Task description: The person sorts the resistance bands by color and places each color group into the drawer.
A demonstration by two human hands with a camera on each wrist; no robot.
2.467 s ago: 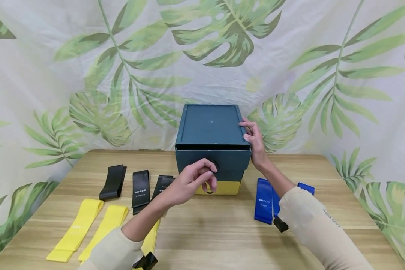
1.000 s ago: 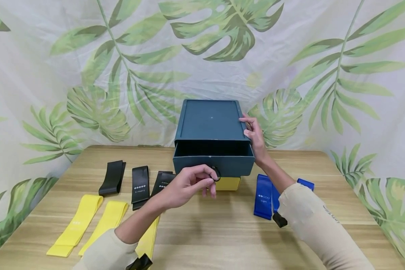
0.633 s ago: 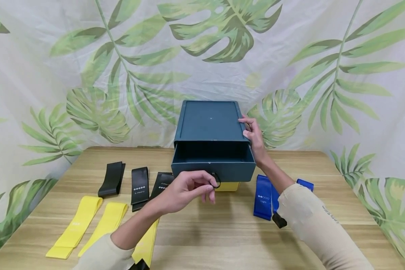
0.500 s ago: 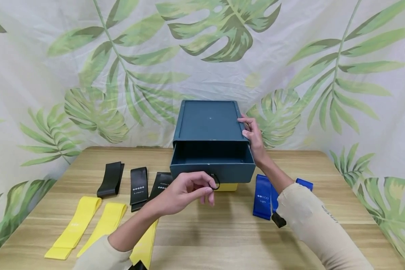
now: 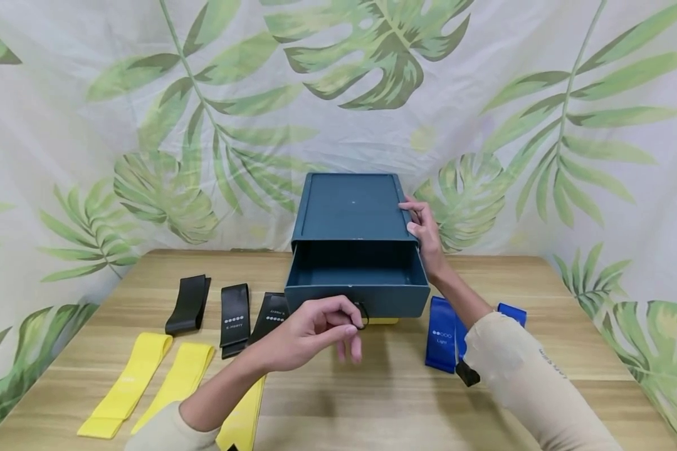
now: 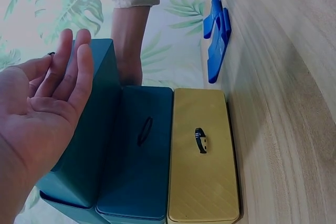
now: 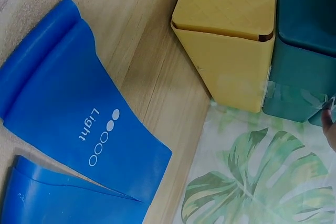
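My left hand pinches the black ring handle of the top drawer in the head view. This dark teal drawer stands well out of its cabinet, and its visible inside holds nothing. My right hand rests against the cabinet's right side, fingertips at the top edge. In the left wrist view, a second teal drawer and a yellow drawer are closed below it, each with a ring handle. One fingertip of the right hand shows at the right wrist view's edge.
Blue resistance bands, one marked Light, lie right of the cabinet on the wooden table. To the left are several black bands and several yellow bands. A leaf-patterned cloth hangs behind the table.
My left hand has drawn the top drawer toward me by its ring, from a narrow gap to a wide opening. The right hand has kept its place on the cabinet's side.
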